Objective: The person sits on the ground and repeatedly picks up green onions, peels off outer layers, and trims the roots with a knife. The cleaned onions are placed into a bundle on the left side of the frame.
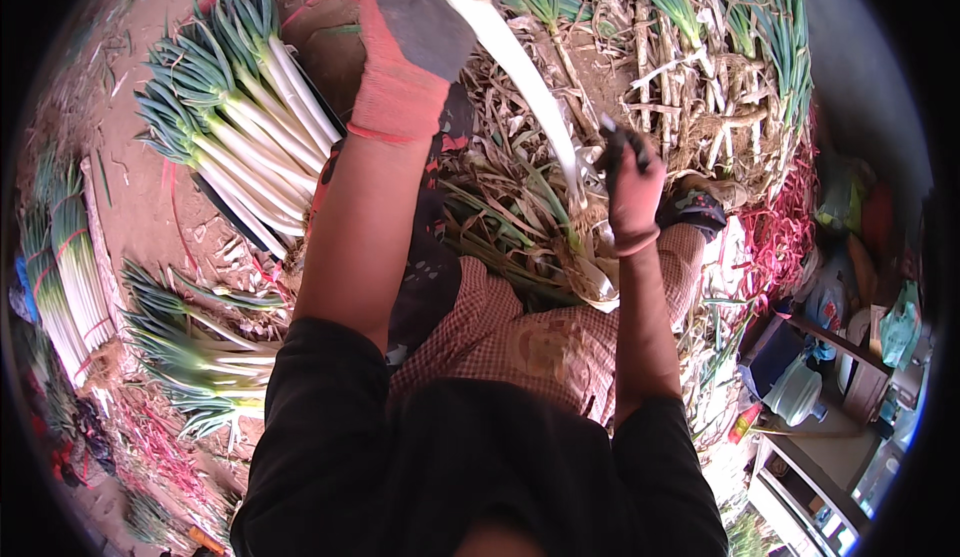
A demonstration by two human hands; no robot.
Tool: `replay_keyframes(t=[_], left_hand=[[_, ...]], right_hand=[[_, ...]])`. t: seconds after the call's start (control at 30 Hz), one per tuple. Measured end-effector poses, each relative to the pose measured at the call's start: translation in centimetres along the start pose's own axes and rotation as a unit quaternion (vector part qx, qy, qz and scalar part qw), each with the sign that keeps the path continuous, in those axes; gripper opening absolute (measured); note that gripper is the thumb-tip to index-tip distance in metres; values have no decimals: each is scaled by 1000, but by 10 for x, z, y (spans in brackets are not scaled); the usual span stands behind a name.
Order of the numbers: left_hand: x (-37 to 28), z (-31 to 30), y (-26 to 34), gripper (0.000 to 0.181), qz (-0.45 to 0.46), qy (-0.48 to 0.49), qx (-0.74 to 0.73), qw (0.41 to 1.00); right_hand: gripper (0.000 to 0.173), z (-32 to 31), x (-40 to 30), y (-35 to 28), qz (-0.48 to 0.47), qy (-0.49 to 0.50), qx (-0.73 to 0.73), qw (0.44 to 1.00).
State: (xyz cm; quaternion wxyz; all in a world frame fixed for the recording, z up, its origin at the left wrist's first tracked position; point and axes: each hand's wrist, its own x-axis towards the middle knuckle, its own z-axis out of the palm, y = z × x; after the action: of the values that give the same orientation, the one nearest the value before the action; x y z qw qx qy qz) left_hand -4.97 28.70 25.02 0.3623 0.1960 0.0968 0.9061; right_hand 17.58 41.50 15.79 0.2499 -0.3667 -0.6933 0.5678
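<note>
My left hand (412, 39), in a red glove with a dark grey coating, grips a long Welsh onion (521, 58) near its green upper part. The white stalk slants down to the right, its roots (589, 219) lowest, close beside my right hand (634, 178). That hand, also gloved, is curled around a small tool (607, 122); only a pale tip shows, perhaps a blade. Beneath the stalk lies a heap of dry peeled leaves (502, 118). To the left, white-stalked onions (255, 126) rest side by side on a dark support.
Untrimmed onions (675, 84) with dry skins lie at the upper right. Tied bundles (79, 279) and loose onions (210, 362) are on the left. Red ribbons (780, 234), a plastic water jug (795, 396) and a wooden shelf frame (814, 489) stand at the right.
</note>
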Motion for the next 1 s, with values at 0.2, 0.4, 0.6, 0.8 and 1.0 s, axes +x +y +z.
replay_keyframes(t=[0.2, 0.4, 0.6, 0.8, 1.0], left_hand=[[-3, -6, 18, 25, 84, 115, 35, 989], [1, -28, 37, 26, 120, 115, 126, 978], [3, -38, 32, 28, 101, 107, 188, 971], [2, -40, 36, 25, 34, 99, 116, 988], [-1, -27, 31, 17, 37, 80, 101, 991]], right_hand=[[22, -75, -64, 158, 41, -240, -681, 691], [36, -107, -84, 173, 23, -129, -530, 838], [56, -67, -50, 55, -216, 29, -446, 868], [58, -44, -32, 67, -138, -132, -319, 928], [35, -48, -37, 16, 117, -250, 149, 949]])
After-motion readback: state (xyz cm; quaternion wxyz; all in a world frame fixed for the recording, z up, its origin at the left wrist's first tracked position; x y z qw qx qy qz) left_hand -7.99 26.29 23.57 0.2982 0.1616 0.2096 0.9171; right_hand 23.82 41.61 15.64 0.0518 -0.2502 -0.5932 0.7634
